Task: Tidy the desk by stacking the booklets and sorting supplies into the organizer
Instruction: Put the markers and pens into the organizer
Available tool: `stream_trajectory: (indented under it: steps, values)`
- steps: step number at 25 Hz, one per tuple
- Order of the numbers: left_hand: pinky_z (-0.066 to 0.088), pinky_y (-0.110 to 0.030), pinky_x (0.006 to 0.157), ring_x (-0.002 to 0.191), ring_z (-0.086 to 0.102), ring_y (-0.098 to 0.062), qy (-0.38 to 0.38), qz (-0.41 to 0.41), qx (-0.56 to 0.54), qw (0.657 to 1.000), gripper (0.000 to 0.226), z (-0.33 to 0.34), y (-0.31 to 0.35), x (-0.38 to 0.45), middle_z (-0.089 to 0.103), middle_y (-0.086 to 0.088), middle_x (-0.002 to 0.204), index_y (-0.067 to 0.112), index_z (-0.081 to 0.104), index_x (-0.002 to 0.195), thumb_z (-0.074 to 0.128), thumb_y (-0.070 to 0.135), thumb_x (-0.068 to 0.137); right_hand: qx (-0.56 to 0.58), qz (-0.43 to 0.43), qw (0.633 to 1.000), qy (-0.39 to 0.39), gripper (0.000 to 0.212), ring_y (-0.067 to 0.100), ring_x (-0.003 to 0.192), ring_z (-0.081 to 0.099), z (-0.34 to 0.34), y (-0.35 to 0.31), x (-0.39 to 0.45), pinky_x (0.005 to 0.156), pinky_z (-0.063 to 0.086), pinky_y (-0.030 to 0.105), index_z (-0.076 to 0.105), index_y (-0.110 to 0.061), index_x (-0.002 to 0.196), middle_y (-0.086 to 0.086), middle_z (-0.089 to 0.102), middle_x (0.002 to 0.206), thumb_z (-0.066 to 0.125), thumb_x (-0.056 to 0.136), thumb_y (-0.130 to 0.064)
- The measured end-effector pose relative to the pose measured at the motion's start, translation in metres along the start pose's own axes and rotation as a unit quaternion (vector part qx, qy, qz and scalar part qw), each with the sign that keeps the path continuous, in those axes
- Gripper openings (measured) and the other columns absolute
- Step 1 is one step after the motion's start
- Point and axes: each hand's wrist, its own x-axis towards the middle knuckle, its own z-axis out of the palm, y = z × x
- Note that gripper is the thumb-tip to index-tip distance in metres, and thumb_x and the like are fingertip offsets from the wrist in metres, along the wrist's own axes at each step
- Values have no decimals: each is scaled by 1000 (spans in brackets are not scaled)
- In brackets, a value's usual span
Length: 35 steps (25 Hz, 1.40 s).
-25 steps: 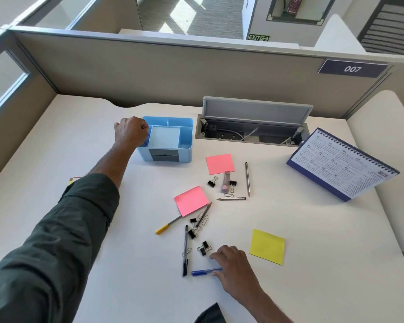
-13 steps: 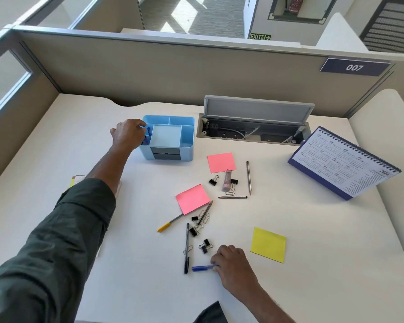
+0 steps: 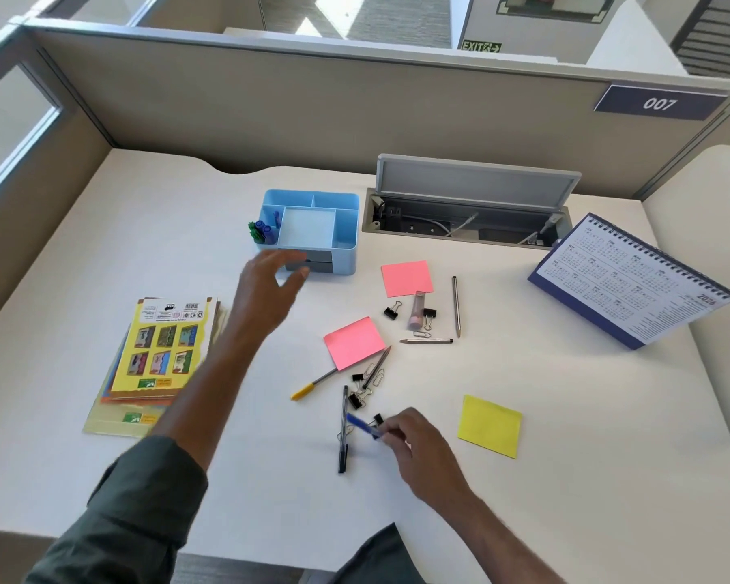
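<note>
Two hands: both in view above the white desk [image 3: 102,255], sleeves dark green.
Left hand [image 3: 266,288]: fingers spread and relaxed, grasping nothing; hovers just in front of the organizer's front-left corner, partly blurred.
Right hand [image 3: 414,444]: fingertips pinch a blue pen [image 3: 363,425] at one end; pen tilted, its free end over the black pen.
Organizer [image 3: 346,246]: light blue, several compartments, grey drawer at the front; stands at the desk rear, just left of the open cable tray [image 3: 473,191].
Organizer contents: blue and green markers [image 3: 262,231] upright in the front-left compartment.
Booklets [image 3: 157,356]: stacked, yellow cover on top; lie front-left of the organizer, well apart from it.
Pink sticky pads: one [image 3: 406,278] just right of the organizer's front; a second [image 3: 353,342] nearer the viewer.
Yellow sticky pad [image 3: 489,425]: front-right of the organizer, just right of the right hand.
Black pen [image 3: 343,432]: flat on the desk, left of the right hand.
Yellow-capped pen [image 3: 312,385]: below the second pink pad.
Pencils: three grey ones; two [image 3: 456,305] [image 3: 426,341] right of the pink pads, one [image 3: 378,366] beside the second pad.
Binder clips [image 3: 392,310]: black, scattered with paper clips between the pink pads and the right hand.
Pink tube [image 3: 416,309]: touching the first pink pad's front edge; type unclear.
Desk calendar [image 3: 633,280]: far right of the organizer, tilted.
</note>
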Motion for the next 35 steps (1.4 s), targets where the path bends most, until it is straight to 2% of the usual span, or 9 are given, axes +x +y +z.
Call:
stream_trajectory:
  steps: [3, 6, 12, 16, 20, 23, 26, 30, 35]
  values:
    - [54, -21, 77, 88, 69, -11, -95, -38, -103, 989, 19, 12, 18, -43, 74, 4, 101, 22, 73, 113, 69, 27, 95, 135, 60, 988, 52, 18, 11, 84, 62, -17, -29, 17, 72, 48, 19, 65, -27, 93, -10, 65, 91, 60, 93, -10]
    - [57, -24, 76, 85, 74, -16, -174, -50, -185, 966, 18, 17, 31, -70, 77, 1, 93, 20, 73, 111, 68, 28, 96, 222, 103, 966, 87, 14, 13, 77, 65, -28, -50, 35, 69, 56, 34, 67, -24, 95, -9, 69, 88, 61, 94, -12]
    - [59, -30, 66, 79, 76, -28, -179, -75, -270, 943, 14, 11, 49, -78, 78, -9, 87, 9, 71, 106, 70, 7, 93, 282, 94, 950, 98, 9, 10, 69, 63, -30, -76, 58, 69, 59, 47, 68, -18, 100, -7, 67, 78, 62, 95, -14]
    - [59, -32, 67, 82, 75, -32, -190, -86, -278, 938, 17, 0, 52, -70, 76, -18, 90, -1, 67, 104, 73, 3, 89, 302, 88, 945, 91, 11, 9, 70, 63, -28, -82, 63, 69, 59, 41, 69, -19, 104, -7, 68, 83, 61, 97, -16]
    - [58, -34, 73, 77, 73, -16, -101, -45, -252, 961, 20, -25, 44, -37, 78, -3, 83, 14, 71, 106, 73, 3, 90, 312, 116, 940, 82, 19, 7, 82, 66, -25, -71, 59, 78, 60, 37, 67, -22, 115, -6, 71, 97, 60, 97, -22]
    - [59, -34, 82, 78, 71, -10, 73, -26, -176, 981, 15, -55, 32, 6, 78, 2, 84, 14, 75, 103, 76, 13, 88, 281, 149, 945, 70, 18, 7, 87, 68, -20, -52, 49, 81, 58, 44, 67, -24, 113, -8, 72, 97, 59, 97, -23]
    - [57, -26, 80, 78, 69, -7, 230, 0, -85, 970, 17, -79, 24, 43, 75, 5, 88, 15, 76, 101, 71, 26, 89, 251, 159, 953, 66, 17, 9, 92, 68, -13, -35, 39, 85, 56, 41, 67, -31, 109, -10, 72, 98, 58, 97, -23]
    - [58, -30, 79, 80, 72, -14, 235, -23, 8, 972, 22, -77, 4, 85, 77, 3, 93, 19, 75, 101, 65, 34, 89, 233, 176, 955, 57, 23, 11, 98, 65, -6, -23, 29, 90, 53, 32, 64, -41, 105, -10, 72, 103, 57, 97, -21]
    - [55, -36, 82, 91, 70, -25, 178, -57, 83, 979, 20, -50, -10, 104, 78, -1, 98, 19, 76, 100, 64, 30, 87, 233, 191, 952, 55, 19, 1, 93, 64, -2, -15, 23, 85, 52, 26, 66, -35, 109, -10, 72, 103, 57, 97, -23]
